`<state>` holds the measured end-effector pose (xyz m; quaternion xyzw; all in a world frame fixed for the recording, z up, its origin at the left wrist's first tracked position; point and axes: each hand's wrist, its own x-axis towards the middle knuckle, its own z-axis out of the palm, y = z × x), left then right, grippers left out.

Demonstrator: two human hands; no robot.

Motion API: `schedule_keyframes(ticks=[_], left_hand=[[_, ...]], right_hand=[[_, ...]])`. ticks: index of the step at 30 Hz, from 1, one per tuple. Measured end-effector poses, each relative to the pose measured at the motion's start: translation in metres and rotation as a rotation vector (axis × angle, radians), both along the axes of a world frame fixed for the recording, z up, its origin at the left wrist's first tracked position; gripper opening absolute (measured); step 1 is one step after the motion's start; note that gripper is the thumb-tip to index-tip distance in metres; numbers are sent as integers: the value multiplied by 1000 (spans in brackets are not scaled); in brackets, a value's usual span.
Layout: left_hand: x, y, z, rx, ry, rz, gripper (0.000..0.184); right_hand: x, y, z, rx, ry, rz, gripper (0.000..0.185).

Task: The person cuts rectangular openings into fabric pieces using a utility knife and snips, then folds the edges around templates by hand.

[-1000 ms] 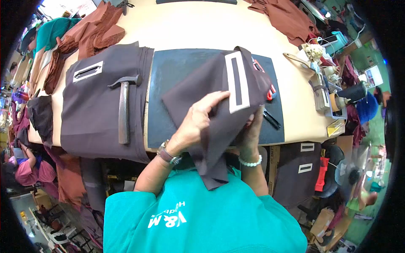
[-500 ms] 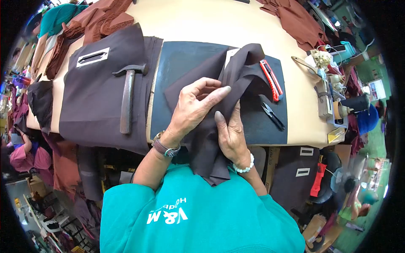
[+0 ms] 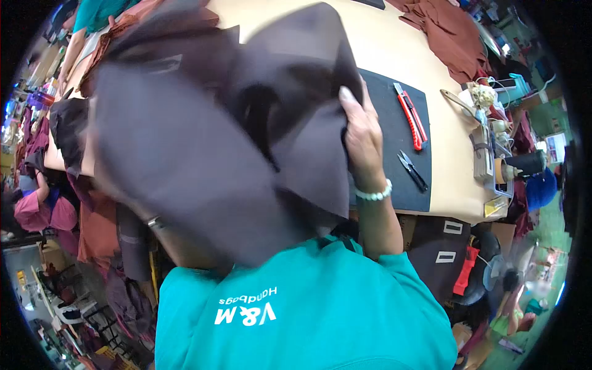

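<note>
A large dark cloth (image 3: 185, 148), blurred by motion, spreads in front of me over the left part of the table. My right hand (image 3: 362, 132) grips its right edge, with the thumb on the near face. The cloth hides my left hand; only the forearm (image 3: 185, 246) and part of the watch show beneath it. Right of my right hand, a red box cutter (image 3: 412, 120) and black thread snips (image 3: 412, 171) lie on the dark mat (image 3: 388, 185).
Brown cloth (image 3: 441, 37) lies at the back right. A wooden-handled brush (image 3: 459, 103) and a bin of supplies (image 3: 502, 179) stand at the right edge. Dark cloth with white-framed slots (image 3: 431, 243) hangs below the table. Another person's arm (image 3: 74, 55) shows at the far left.
The dark cloth has been opened out and swung up to the left, covering the hammer. My left hand has moved left behind it, and my right hand has risen, now gripping its edge.
</note>
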<state>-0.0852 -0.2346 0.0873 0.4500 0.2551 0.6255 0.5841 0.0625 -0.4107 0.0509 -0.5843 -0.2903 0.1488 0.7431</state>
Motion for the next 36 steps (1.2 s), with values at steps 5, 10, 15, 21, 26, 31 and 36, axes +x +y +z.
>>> schedule_keyframes(ticks=[5,10,15,21,26,31,36], left_hand=[[-37,12,0,265,232,155,11],[-31,10,7,409,370,119,17],[59,-9,3,565,398,-147,23],[147,-46,-96,882,865,-737,48],[127,-51,-83,455,772,-930,39],[120,-58,-90,71,403,-1150,42],[120,-54,-95,-25,391,-1224,33]], right_hand=[[-66,75,-40,-100,-430,324,62],[-116,75,-46,-187,-241,703,71],[-25,15,-55,-213,21,241,45],[36,-61,-46,-213,114,-201,33],[43,-51,-17,284,285,70,60],[33,-2,-27,451,551,380,79],[24,3,-32,407,577,373,80]])
